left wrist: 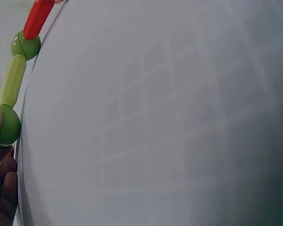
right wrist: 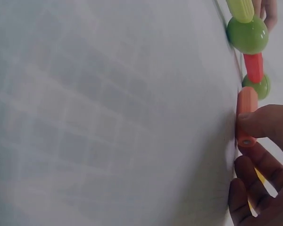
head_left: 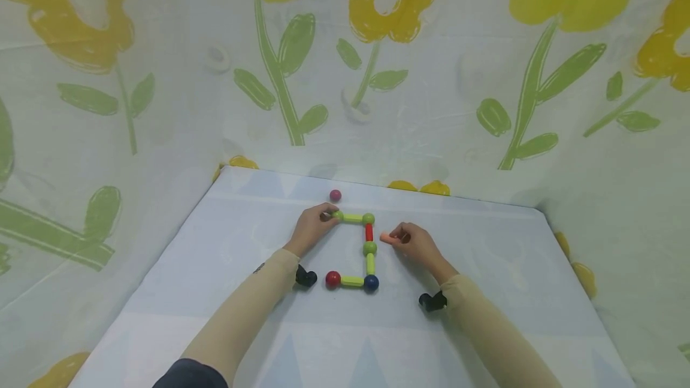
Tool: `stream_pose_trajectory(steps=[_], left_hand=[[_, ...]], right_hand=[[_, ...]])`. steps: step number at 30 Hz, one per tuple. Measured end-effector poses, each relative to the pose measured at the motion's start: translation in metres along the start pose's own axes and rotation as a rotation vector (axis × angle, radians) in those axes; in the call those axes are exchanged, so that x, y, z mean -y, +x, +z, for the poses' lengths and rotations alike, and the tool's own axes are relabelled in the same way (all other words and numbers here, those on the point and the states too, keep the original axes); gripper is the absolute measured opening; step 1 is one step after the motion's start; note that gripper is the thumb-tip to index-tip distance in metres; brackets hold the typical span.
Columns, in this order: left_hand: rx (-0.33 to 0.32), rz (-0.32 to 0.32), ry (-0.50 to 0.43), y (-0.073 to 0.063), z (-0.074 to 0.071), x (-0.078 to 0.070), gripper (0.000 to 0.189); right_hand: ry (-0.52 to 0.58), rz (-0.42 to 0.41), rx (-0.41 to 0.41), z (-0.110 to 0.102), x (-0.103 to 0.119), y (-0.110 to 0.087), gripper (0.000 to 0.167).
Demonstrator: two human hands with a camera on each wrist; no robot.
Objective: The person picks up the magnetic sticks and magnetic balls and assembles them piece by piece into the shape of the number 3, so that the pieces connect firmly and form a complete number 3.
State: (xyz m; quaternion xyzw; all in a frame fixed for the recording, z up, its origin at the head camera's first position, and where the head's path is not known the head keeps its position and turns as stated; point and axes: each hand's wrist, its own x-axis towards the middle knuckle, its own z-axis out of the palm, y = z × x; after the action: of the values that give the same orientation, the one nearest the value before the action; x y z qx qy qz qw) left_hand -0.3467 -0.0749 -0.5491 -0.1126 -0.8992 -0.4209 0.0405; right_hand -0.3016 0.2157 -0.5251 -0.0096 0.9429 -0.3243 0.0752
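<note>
A chain of magnetic sticks and balls lies on the table, open on its left side. In the head view my left hand (head_left: 314, 227) pinches the green ball (head_left: 338, 215) at its far left end; the thumb presses that ball (left wrist: 6, 126) in the left wrist view. A yellow-green stick (head_left: 353, 218) leads to a second green ball (head_left: 368, 218), then a red stick (head_left: 369, 233) and a third green ball (head_left: 369, 248). Nearer lie a blue ball (head_left: 371, 282) and a red ball (head_left: 333, 279). Right of the chain, my right hand (head_left: 419, 247) holds an orange stick (right wrist: 247, 101) between thumb and fingers.
A loose pinkish-red ball (head_left: 335, 195) sits beyond the chain, near the table's back edge. Flower-printed cloth (head_left: 431, 88) rises behind and beside the white table (head_left: 485, 256). Black devices (head_left: 306, 278) are worn at both wrists.
</note>
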Motion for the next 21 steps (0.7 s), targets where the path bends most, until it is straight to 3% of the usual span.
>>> stream_pose_trajectory(steps=[17, 21], left_hand=[[0.002, -0.009, -0.004, -0.002, -0.001, -0.002, 0.029], [0.007, -0.01, -0.002, -0.002, -0.002, -0.003, 0.029]], right_hand=[[-0.008, -0.104, -0.047, 0.004, -0.004, -0.011, 0.018], [-0.006, -0.164, -0.065, 0.001, -0.001, -0.013, 0.019]])
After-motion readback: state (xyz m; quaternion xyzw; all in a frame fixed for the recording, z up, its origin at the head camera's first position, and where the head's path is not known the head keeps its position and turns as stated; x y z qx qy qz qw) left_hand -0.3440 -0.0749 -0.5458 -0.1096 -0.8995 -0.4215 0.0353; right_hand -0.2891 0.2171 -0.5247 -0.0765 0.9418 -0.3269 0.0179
